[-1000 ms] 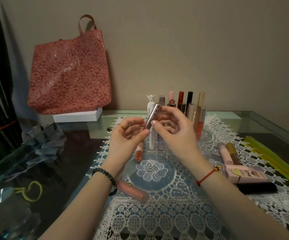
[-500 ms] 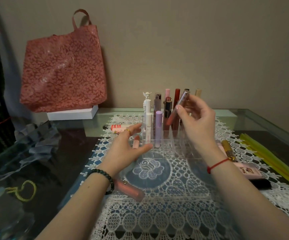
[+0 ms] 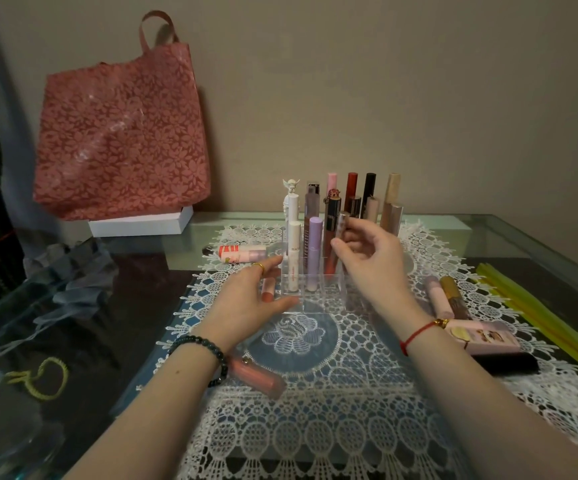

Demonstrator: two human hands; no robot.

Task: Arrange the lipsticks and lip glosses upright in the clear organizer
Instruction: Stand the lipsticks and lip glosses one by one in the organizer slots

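Lip gloss [image 3: 343,221] near-vertical, cap up, in right hand [image 3: 372,261]

Red floral tote bag [image 3: 121,133], white lace doily [image 3: 315,410], lilac lip gloss [image 3: 314,247], yellow straws [image 3: 544,306].

Free front slots in the clear organizer [image 3: 318,304] — crowded upright tubes [image 3: 351,186] behind, loose glosses [image 3: 434,296] alongside

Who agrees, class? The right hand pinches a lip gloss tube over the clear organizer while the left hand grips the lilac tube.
Not quite. The head view shows the left hand open beside the clear organizer, gripping nothing; the lilac tube stands inside it. The right hand does pinch a lip gloss tube over the organizer.
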